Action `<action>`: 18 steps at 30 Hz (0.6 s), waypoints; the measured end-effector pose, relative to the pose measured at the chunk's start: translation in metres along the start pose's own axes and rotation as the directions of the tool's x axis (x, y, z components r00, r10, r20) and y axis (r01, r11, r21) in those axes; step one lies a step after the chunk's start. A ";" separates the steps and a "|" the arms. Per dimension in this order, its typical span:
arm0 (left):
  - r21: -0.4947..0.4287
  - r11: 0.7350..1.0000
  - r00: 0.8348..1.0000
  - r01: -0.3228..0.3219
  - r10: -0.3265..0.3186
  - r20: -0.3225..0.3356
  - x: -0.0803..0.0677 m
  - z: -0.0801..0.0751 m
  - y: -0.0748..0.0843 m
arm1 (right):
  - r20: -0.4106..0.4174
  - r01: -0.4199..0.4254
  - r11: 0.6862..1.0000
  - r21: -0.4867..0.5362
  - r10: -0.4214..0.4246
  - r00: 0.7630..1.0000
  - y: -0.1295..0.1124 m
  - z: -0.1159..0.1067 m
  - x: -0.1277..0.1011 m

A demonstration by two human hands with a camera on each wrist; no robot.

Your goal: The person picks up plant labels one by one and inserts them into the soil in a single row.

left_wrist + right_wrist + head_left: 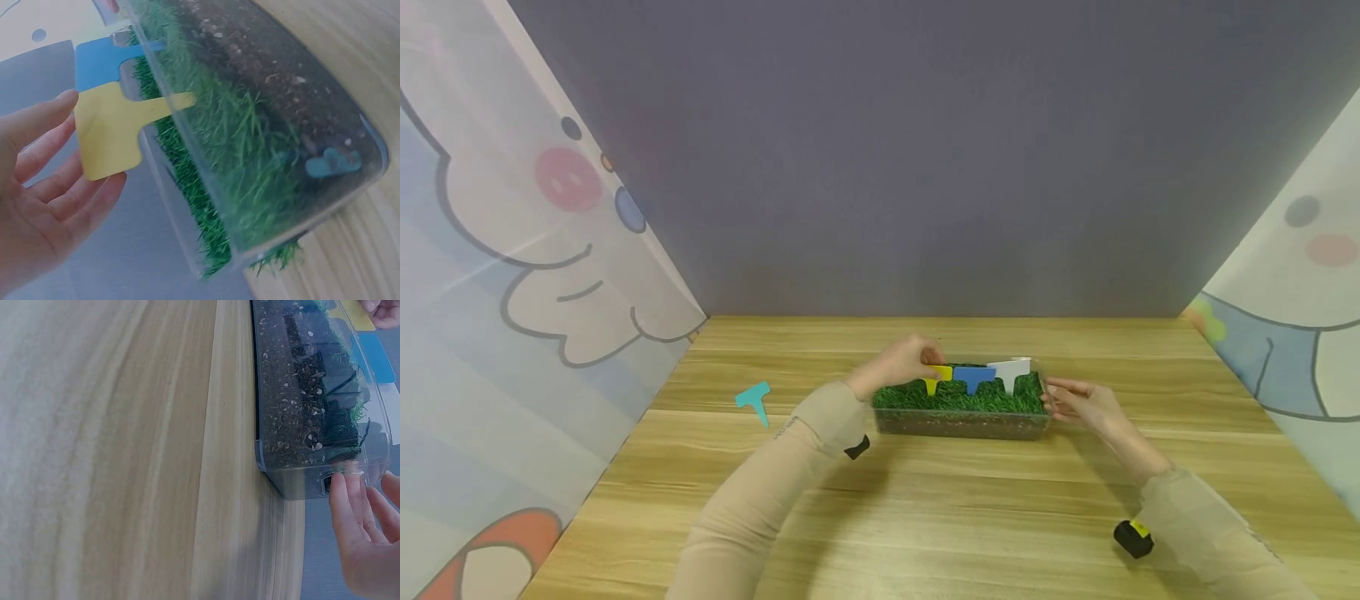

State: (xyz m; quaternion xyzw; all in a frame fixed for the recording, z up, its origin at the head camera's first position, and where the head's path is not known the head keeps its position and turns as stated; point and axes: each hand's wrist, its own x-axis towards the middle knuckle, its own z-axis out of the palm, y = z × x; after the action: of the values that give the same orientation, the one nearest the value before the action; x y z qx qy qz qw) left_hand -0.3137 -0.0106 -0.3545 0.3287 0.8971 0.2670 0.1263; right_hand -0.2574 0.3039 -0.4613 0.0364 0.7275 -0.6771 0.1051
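A clear plastic planter box (962, 427), filled with dark soil and topped with green grass (250, 150), stands on the table. At its left part, my left hand (898, 367) pinches the head of a yellow T-shaped plant label (109, 134), thumb on one face and fingers behind. The label's stem dips into the grass. Beside it, a blue plant label (974, 377) and a white plant label (1011, 371) stand upright in a row. My right hand (1092, 407) touches the planter's right end with nearly straight fingers (340, 503).
A teal plant label (755, 398) lies flat on the wooden table (985, 517), left of the planter. Behind the table rises a grey panel (940, 167). Cartoon-printed sheets (497, 250) flank both sides.
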 end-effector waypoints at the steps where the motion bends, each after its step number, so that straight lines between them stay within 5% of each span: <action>1: 0.003 1.000 1.000 -0.006 0.006 0.003 -0.001 -0.002 0.000 | -0.001 0.000 1.000 0.002 0.000 1.000 0.000 0.000 0.000; 18: 0.075 0.997 1.000 -0.021 0.021 -0.006 -0.023 -0.024 0.004 | -0.024 -0.019 1.000 -0.002 0.019 1.000 0.004 -0.002 0.005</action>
State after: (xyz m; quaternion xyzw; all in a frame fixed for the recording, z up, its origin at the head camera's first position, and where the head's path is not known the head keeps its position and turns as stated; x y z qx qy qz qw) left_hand -0.3043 -0.0328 -0.3310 0.3417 0.9034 0.2354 0.1082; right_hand -0.2613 0.3058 -0.4658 0.0514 0.7291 -0.6747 0.1027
